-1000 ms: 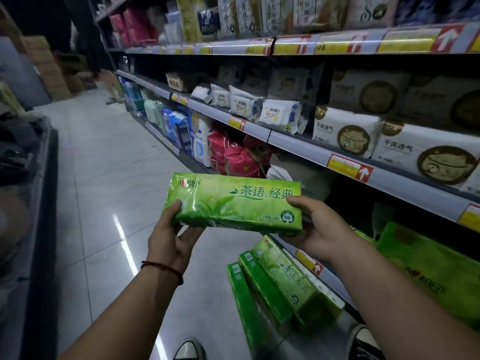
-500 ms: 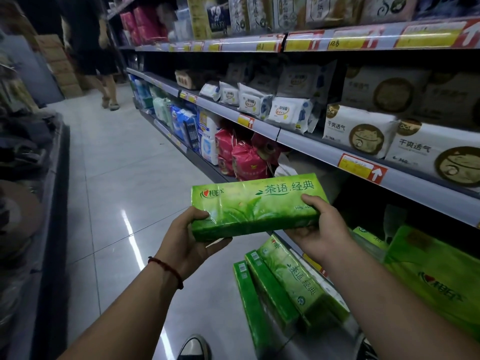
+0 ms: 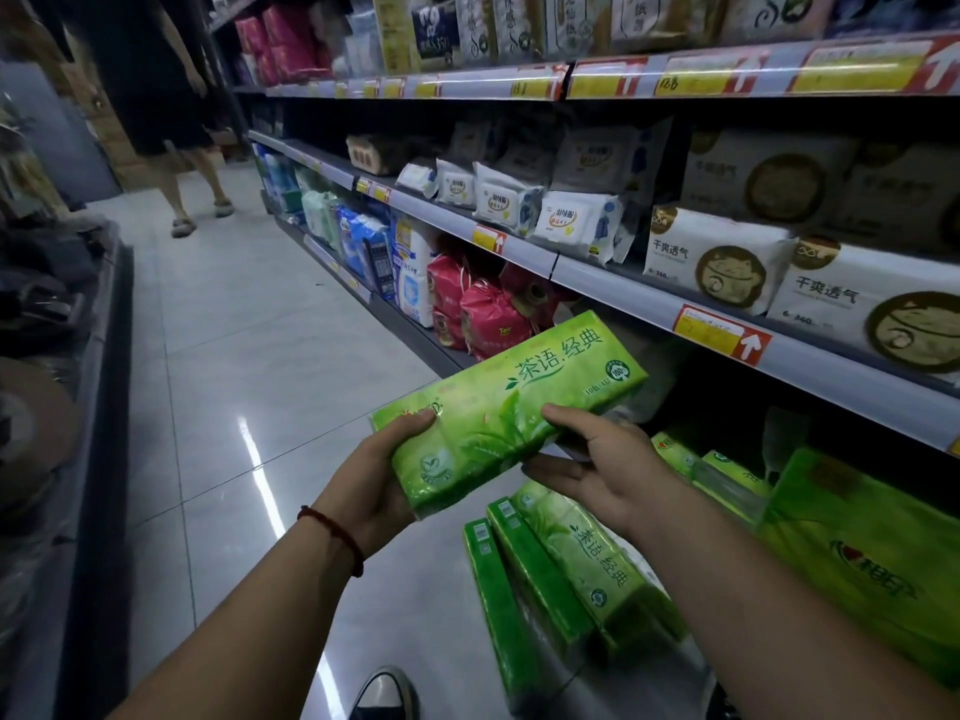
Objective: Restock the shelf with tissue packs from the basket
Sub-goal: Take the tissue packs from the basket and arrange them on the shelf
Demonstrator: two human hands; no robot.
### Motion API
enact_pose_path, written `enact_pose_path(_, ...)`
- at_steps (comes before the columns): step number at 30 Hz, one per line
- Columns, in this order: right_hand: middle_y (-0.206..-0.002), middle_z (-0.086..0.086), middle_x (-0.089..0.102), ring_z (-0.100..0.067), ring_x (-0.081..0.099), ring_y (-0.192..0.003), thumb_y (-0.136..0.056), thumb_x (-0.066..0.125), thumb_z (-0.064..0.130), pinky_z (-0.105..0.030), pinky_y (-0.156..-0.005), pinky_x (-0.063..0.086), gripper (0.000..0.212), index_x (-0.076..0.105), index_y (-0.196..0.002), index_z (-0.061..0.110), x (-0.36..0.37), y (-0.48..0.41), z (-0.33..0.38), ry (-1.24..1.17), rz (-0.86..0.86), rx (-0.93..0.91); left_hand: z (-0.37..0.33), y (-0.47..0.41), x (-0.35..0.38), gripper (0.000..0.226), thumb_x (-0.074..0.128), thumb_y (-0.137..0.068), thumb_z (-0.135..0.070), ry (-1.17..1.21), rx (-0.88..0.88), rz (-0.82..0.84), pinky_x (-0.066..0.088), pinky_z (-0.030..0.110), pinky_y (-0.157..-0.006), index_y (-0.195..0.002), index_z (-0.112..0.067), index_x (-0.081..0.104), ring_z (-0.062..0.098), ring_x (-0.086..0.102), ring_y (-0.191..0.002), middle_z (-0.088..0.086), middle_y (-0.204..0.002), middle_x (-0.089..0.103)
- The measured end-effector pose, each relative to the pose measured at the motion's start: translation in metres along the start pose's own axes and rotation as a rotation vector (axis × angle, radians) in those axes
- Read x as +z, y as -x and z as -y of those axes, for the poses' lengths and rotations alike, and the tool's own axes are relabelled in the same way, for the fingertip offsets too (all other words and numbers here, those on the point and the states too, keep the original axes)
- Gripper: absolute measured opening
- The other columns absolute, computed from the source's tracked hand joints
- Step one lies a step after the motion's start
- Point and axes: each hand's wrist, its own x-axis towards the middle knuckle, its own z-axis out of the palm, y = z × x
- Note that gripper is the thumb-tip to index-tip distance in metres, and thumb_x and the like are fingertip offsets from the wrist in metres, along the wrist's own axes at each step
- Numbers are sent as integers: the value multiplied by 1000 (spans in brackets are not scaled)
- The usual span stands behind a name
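Three tiers of shelf (image 3: 613,285) fill the right of my view. The lowest bay, under the price rail (image 3: 719,337), is dark, and the green stock sits there. A large green bale (image 3: 857,553) lies at the far right of that bay, with slim green packs (image 3: 727,472) just beside it on the aisle side.

Below the hands a row of packs (image 3: 587,558) stands on edge. I take this for the basket load, though I cannot make out the basket's walls.

The tissue pack (image 3: 506,407) is in the air, printed face up, above that row and just outside the low bay. It is tilted, far end raised toward the shelf.

Left hand (image 3: 374,480) grips the near end, thumb on the top face, fingers wrapped under. Right hand (image 3: 597,465) pinches the long edge nearer the shelf, thumb on top, fingers (image 3: 550,475) stretched fairly flat beneath.

My reading is that the step in hand is carrying the pack into the low bay.

- Lead with the far end and drop the tilt so the pack clears the rail above.
- Aim for the gap beside the slim packs and match their facing, label outward.
- The wrap is soft film, so hold lightly and let the right fingers slide out once the pack bears on the shelf.
- Watch the left elbow, since someone stands up the aisle (image 3: 176,163).
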Motion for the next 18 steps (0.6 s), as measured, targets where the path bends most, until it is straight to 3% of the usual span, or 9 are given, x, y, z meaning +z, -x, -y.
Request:
enact_pose_path(1,-125,-22,61,-48,72,-92,-88,77,9,-51,-71,64,34,63,-118,1,-1,-2,0,0,-24,-2,-1,-1,-3,54,79,-80,-30,-48,-6,-23,55,55,-101,-131,-17,67,35,73,-110,13,-126,73)
enact_pose_path(3,-126,-21,64,-45,72,-90,-88,77,11,-47,-69,63,25,65,-110,5,-5,-7,2,-10,-58,3,-3,-1,-8,62,82,-69,-31,-136,-19,-66,62,49,-86,-127,-16,68,33,74,-98,9,-116,74)
enact_pose_path(5,-126,-18,65,-41,70,-92,-88,78,15,-44,-70,61,20,66,-104,12,-10,-11,5,-7,-88,3,-3,-1,-10,56,83,-69,-24,-182,-53,-44,64,43,-76,-121,-11,69,34,74,-91,15,-108,73)
enact_pose_path(9,-118,-11,65,-36,66,-101,-88,79,21,-37,-64,59,19,69,-104,17,-17,-16,4,-11,-136,-18,4,-3,-7,48,75,-81,-11,-173,-75,17,63,50,-86,-126,2,66,47,69,-113,26,-126,70)
enact_pose_path(12,-111,-11,69,-36,69,-96,-89,78,25,-46,-77,60,26,67,-108,13,-24,-15,0,87,-106,35,16,-9,-4,53,72,-83,-8,-146,-99,24,60,54,-90,-132,8,59,51,66,-117,29,-125,69)
enact_pose_path(15,-95,-10,69,-37,70,-83,-92,73,14,-52,-85,59,22,65,-109,4,-37,-13,-8,162,-120,56,37,-18,2,54,73,-84,-7,-159,-138,27,56,58,-95,-133,12,57,53,63,-121,32,-123,69)
enact_pose_path(18,-102,-17,71,-38,71,-81,-93,71,7,-45,-71,63,24,65,-115,0,-58,-20,-16,174,-179,60,56,-28,12,58,76,-77,-8,-199,-160,31,51,60,-104,-128,13,57,56,60,-122,33,-119,70)
